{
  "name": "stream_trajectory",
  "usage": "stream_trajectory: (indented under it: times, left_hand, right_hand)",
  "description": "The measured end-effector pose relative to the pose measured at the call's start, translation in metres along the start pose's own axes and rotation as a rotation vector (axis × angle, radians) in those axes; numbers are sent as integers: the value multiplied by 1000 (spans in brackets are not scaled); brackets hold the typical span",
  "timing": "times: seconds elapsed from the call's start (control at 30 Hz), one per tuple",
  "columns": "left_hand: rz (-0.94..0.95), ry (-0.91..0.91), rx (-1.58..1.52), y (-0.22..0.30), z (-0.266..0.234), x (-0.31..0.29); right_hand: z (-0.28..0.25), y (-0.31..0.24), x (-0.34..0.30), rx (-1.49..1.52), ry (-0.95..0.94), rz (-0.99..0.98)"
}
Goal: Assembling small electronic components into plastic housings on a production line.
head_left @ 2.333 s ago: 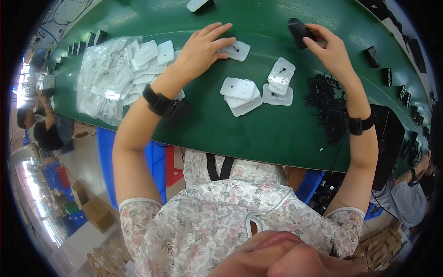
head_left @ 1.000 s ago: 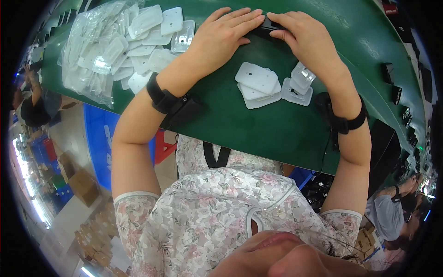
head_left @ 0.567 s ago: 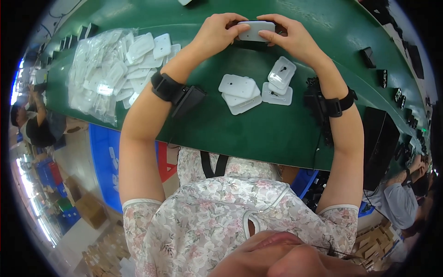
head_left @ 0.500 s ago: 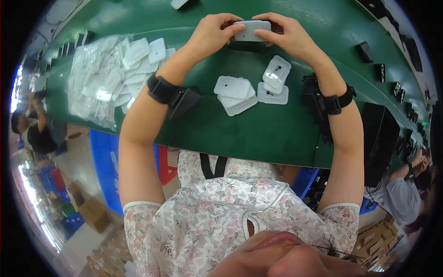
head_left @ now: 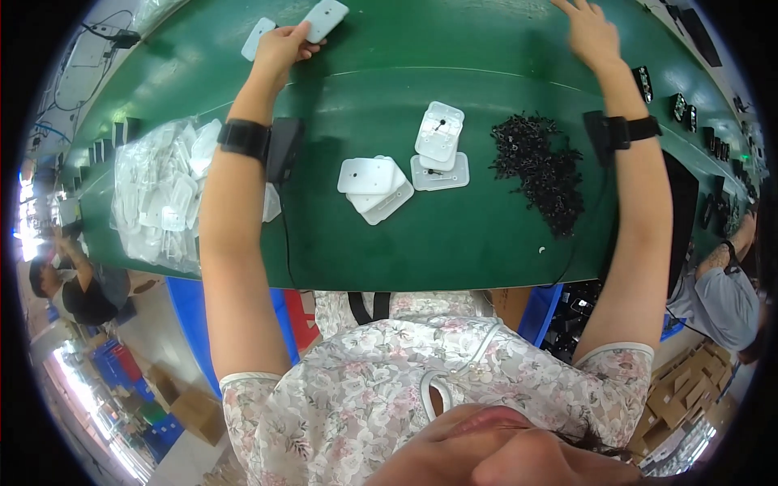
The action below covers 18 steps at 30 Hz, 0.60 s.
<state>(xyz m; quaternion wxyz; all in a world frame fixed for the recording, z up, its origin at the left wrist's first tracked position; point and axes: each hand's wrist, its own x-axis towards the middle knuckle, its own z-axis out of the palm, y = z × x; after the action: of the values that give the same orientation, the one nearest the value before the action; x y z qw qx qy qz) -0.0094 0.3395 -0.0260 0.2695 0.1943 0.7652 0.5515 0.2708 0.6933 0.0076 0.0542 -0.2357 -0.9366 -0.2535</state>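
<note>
At the far left of the table my left hand [head_left: 280, 53] is closed on a white plastic cover [head_left: 327, 19], thumb on top. Beside that hand lies another white plastic cover [head_left: 258, 40]. My right hand [head_left: 594, 34] reaches out at the far right, fingers stretched and apart, holding nothing visible; its fingertips are at the picture's top edge. Between my arms sit a small stack of white covers [head_left: 369, 176] and some translucent white covers [head_left: 440, 131] with small black parts on them. A heap of small black parts [head_left: 539, 170] lies left of my right forearm.
A clear plastic bag of white covers [head_left: 158, 202] lies left, partly behind my left forearm. Black devices [head_left: 679, 108] stand along the right side of the green table [head_left: 389, 251]. A blue bin [head_left: 190, 316] is below the left edge. Other people sit at both sides.
My hands have parted from the white cover they both held. My left hand has carried it left; my right hand has let go and moved right. The black heap has come into sight.
</note>
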Motion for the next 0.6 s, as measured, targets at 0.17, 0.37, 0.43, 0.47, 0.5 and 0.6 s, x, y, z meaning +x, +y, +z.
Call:
stream_trajectory:
  times: [0.17, 0.37, 0.43, 0.47, 0.5, 0.6]
  left_hand:
    - [-107, 10, 82, -4, -34, 6]
    - [7, 291, 718, 0, -25, -21]
    - [287, 388, 936, 12, 9, -52]
    - [331, 263, 882, 29, 35, -75]
    - [399, 149, 891, 41, 60, -97]
    - [675, -65, 986, 47, 115, -137]
  right_hand:
    - [39, 37, -8, 104, -234, -137]
    - [-1, 41, -8, 71, -630, -73]
    - [-4, 47, -16, 43, -713, -17]
    - [-3, 54, -24, 56, -686, 40]
    - [-4, 61, -31, 66, -656, 99]
    - [-16, 78, -44, 9, -669, 212]
